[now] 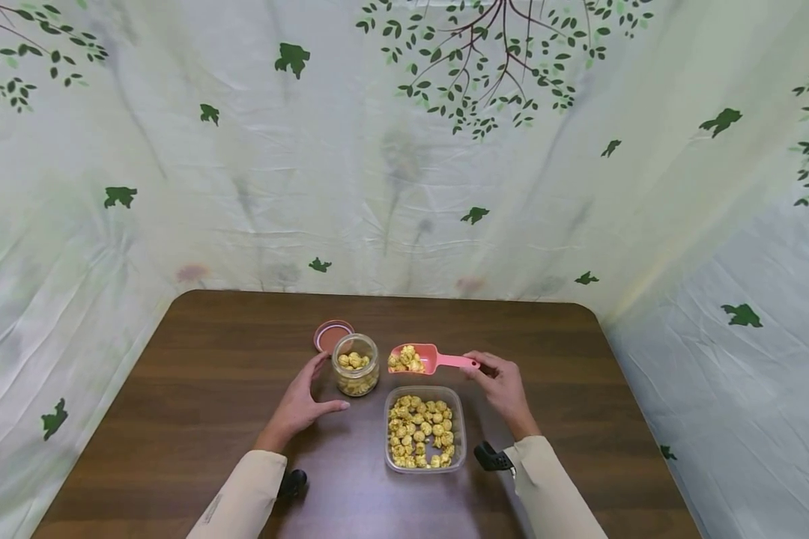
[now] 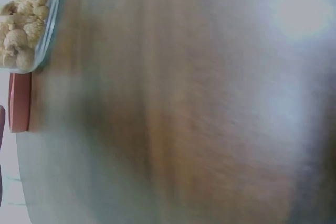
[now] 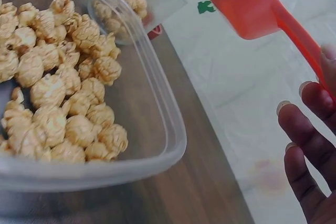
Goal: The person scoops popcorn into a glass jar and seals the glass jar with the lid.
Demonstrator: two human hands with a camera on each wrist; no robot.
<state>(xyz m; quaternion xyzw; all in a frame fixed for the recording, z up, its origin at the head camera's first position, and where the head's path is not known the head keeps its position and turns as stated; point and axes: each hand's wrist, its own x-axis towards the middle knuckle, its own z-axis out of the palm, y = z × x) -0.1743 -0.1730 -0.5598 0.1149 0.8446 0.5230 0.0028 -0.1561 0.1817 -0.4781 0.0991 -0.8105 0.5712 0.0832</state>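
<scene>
My right hand (image 1: 502,388) pinches the handle of a pink scoop (image 1: 448,361), which carries several pieces of caramel popcorn (image 1: 407,358). The scoop is held level, to the right of a clear jar (image 1: 356,382) partly filled with popcorn. In the right wrist view, the scoop (image 3: 247,3) is seen from below, thumb and fingertips at its handle. My left hand (image 1: 301,400) is beside the jar's left side, thumb and fingers spread; whether a fingertip touches the glass I cannot tell. Popcorn shows through the jar (image 2: 46,35) in the left wrist view.
A clear plastic container (image 1: 460,442) of popcorn stands on the brown wooden table (image 1: 209,404), in front of the scoop. Behind the jar lies a round reddish lid (image 1: 330,332). A leaf-patterned cloth (image 1: 350,172) hangs beyond the table's far edge.
</scene>
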